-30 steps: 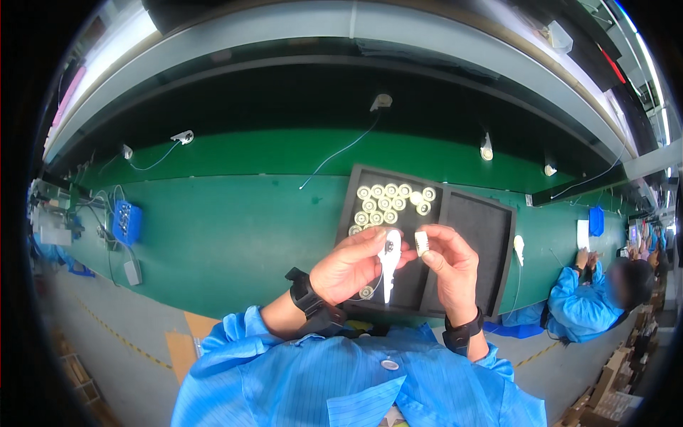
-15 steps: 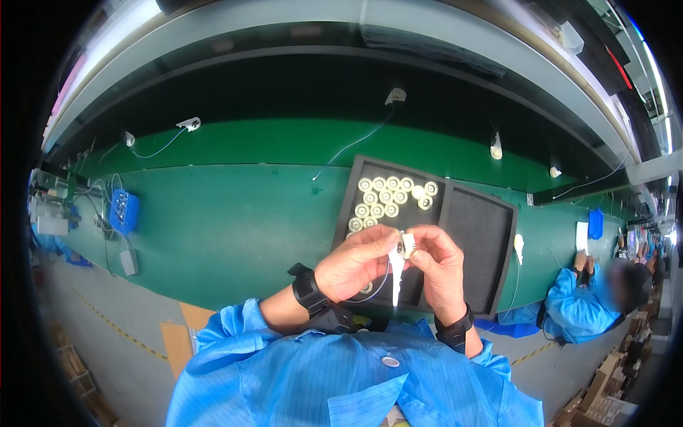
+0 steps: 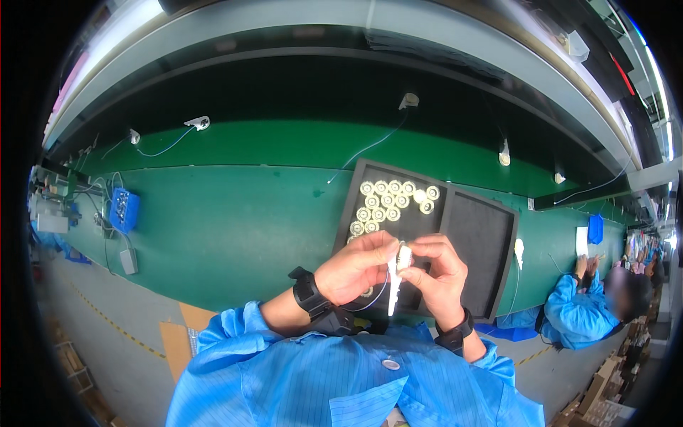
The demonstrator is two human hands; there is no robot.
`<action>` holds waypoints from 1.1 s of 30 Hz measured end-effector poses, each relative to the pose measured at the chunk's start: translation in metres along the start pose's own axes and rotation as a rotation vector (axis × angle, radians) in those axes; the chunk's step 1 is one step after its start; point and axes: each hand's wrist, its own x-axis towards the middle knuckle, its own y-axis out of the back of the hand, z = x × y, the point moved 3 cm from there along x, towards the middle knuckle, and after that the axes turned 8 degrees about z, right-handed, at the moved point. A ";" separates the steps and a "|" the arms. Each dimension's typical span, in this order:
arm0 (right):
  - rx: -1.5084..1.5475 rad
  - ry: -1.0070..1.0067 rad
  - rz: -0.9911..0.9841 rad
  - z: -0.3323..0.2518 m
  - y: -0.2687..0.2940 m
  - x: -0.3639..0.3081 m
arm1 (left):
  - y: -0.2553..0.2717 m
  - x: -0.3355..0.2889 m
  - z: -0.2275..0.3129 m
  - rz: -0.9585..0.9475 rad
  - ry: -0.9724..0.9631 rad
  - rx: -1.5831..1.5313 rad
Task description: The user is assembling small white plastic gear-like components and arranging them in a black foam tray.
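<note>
My left hand (image 3: 353,268) pinches a white tapered plastic piece (image 3: 393,290) near its wide upper end, with the narrow end pointing down toward me. A thin pale wire (image 3: 377,299) loops from it below that hand. Between the thumb and fingers of my right hand (image 3: 442,276) is a cream toothed gear (image 3: 404,257), held on edge against the white piece's wide end. Whether the two are joined I cannot tell. Both hands are over a black two-part tray (image 3: 479,191), whose left compartment holds several similar cream gears (image 3: 379,213).
Along the back of the green bench (image 3: 235,206) lie several white pieces with wires, such as one at the centre (image 3: 409,101). Another white piece (image 3: 519,249) sits right of the tray. A blue bin (image 3: 124,210) stands at left. A co-worker in blue (image 3: 580,309) sits at right.
The gear has turned more edge-on against the white piece, and the white piece's lower tip has swung slightly left. My right-hand fingers have shifted a little on the gear.
</note>
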 end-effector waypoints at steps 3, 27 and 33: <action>-0.068 0.097 -0.051 -0.007 -0.002 -0.002 | -0.003 -0.002 0.001 -0.029 -0.001 0.107; -0.797 0.128 -0.344 0.065 -0.048 -0.029 | 0.054 0.014 0.287 1.086 -1.626 1.483; -0.863 0.071 -0.256 0.075 -0.055 -0.031 | 0.221 0.133 0.308 1.116 -0.952 1.269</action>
